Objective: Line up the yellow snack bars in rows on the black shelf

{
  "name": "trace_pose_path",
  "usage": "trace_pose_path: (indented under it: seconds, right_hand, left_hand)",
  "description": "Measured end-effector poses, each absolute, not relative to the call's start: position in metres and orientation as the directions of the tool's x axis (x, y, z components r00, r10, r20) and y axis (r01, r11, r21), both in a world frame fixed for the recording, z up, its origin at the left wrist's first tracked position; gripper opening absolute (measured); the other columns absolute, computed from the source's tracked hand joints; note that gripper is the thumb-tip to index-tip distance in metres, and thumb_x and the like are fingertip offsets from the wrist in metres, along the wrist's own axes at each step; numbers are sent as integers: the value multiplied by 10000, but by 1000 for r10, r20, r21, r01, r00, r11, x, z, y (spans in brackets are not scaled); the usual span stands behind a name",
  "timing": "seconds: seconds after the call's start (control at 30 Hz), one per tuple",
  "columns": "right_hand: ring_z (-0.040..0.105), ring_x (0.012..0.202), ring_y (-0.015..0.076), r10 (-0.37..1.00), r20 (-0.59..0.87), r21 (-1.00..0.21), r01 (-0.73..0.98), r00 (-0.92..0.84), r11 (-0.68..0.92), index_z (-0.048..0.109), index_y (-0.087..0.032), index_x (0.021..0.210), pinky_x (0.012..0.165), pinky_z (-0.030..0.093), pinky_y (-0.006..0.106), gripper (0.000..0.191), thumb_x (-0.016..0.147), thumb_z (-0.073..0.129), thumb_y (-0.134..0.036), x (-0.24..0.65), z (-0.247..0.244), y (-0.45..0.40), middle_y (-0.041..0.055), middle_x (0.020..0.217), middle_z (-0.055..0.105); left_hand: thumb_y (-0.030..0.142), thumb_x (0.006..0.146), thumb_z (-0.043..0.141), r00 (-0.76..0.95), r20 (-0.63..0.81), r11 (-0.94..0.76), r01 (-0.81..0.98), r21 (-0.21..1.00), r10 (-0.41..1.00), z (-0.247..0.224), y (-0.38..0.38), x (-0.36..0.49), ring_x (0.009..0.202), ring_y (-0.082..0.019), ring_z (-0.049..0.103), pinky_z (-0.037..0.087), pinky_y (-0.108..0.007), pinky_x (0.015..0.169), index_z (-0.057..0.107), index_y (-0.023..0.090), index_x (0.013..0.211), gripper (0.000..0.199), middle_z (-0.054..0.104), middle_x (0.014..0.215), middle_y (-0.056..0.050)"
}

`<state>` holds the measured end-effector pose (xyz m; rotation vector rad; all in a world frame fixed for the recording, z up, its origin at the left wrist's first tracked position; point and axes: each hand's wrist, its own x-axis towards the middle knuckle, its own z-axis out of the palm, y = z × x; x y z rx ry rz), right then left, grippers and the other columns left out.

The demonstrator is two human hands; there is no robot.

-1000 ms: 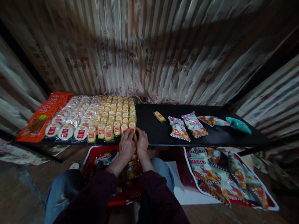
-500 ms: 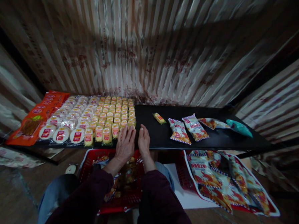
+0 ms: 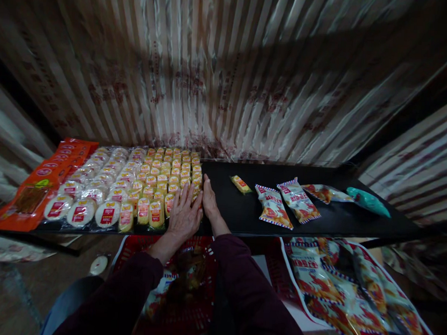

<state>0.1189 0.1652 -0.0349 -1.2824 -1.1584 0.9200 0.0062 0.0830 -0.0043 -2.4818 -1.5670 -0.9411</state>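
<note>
Yellow packets [image 3: 163,178] likely need gentle, even pressure from the flattened left hand [image 3: 184,216] and edge-on right hand [image 3: 210,203], fingers extended, gripping nothing.

The single view comes from the person's own head, looking forward and down over the forearms. Sleeves [image 3: 127,287] come in from six o'clock, nearest the lens. Just past them, slightly toward seven o'clock from centre, lie the left hand [image 3: 183,213] and right hand [image 3: 209,202], on the near side of a black shelf [image 3: 227,207]. The curtain [image 3: 220,77] fills twelve o'clock, farther off. The wide frame reaches an orange packet [image 3: 42,190] near nine o'clock and a basket [image 3: 274,270] around four.
</note>
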Motion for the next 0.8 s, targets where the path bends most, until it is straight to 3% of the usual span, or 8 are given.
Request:
trace_pose_path:
  seconds: [0.23, 0.53, 0.8]
  right_hand:
    - [393, 1389, 199, 987, 105, -993, 75, 120, 96, 493, -217, 1389, 1177, 273, 398, 726, 904, 239, -695, 110, -32, 166, 60, 1458, 479]
    - [330, 1425, 207, 965, 107, -991, 105, 239, 84, 489, -193, 1395, 1203, 200, 412, 790, 869, 261, -737, 125, -33, 202, 68, 1504, 407]
    - [286, 1442, 192, 991, 50, -999, 18, 127, 48, 426, -211, 1439, 1208, 164, 354, 815, 851, 283, -757, 125, -30, 238, 32, 1523, 369]
  left_hand:
    - [228, 864, 491, 290, 521, -472, 843, 258, 803, -14, 88, 2, 1460, -314, 194, 182, -531, 1176, 436, 130, 1410, 557, 308, 1542, -174]
    - [281, 890, 476, 301, 537, -488, 837, 246, 788, -10, 87, 2, 1472, -294, 151, 176, -526, 1182, 380, 173, 1450, 578, 322, 1546, -128]
    - [340, 890, 507, 311, 513, -467, 860, 206, 800, -9, 88, 1, 1468, -314, 159, 215, -537, 1172, 420, 173, 1432, 574, 308, 1551, -134]
